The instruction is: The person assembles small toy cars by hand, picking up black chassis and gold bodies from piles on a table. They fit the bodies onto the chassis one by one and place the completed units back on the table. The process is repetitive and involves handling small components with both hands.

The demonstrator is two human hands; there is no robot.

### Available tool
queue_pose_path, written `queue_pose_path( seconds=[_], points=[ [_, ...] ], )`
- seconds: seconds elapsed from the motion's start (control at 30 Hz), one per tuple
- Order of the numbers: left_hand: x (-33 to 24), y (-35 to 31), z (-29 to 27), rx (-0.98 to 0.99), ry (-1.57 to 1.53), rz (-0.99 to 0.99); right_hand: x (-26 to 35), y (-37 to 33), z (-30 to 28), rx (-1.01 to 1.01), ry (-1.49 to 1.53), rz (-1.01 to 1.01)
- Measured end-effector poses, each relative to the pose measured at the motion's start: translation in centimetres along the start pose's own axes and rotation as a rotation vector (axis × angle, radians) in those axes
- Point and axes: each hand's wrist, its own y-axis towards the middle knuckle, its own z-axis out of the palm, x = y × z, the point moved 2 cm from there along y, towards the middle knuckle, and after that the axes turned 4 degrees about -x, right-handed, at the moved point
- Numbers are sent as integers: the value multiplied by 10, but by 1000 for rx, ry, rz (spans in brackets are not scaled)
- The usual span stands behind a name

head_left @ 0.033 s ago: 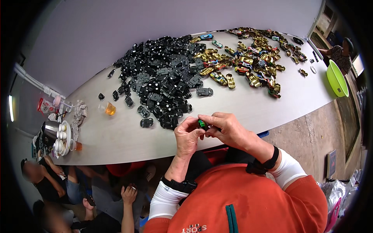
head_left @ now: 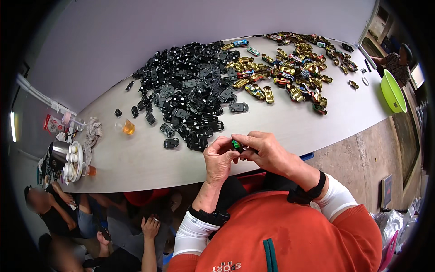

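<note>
Pinched between my left hand (head_left: 218, 159) and my right hand (head_left: 267, 152) is a small toy car (head_left: 236, 144), green and dark, mostly covered by my fingers. Both sets of fingertips are closed around it, just above the table's near edge. Directly beyond my left hand starts a large heap of black toy car bases (head_left: 190, 86) with wheels. To the right of that heap lies a spread of toy car bodies (head_left: 297, 93), mostly gold with some blue, red and green ones.
Left on the table (head_left: 131, 167) are a cup of amber drink (head_left: 128, 127), a crumpled cloth (head_left: 94, 131) and a tray of white cups (head_left: 78, 163). A lime-green basin (head_left: 393, 93) stands at the right end. Other people sit at lower left; another person is at far right.
</note>
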Motion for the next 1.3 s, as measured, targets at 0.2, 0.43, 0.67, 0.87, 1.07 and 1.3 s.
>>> queue_pose_path(
  seconds=[0.2, 0.43, 0.67, 0.87, 1.07, 1.3],
  points=[
    [-8, 0, 14, 123, 118, -18, 10, -7, -8, -18, 43, -32],
    [-17, 4, 22, 70, 59, -276, 13, 6, -22, 89, 384, 507],
    [2, 10, -14, -194, -67, -275, -34, -9, -8, -51, 468, 482],
    [12, 13, -9, -170, -53, -313, -32, -14, -3, 4, 520, 649],
    [0, 11, 29, -257, 269, 5, -41, -12, -1, -130, 238, 491],
    [13, 21, -11, -286, -41, -272, -51, -15, -7, -90, 409, 527]
  ],
)
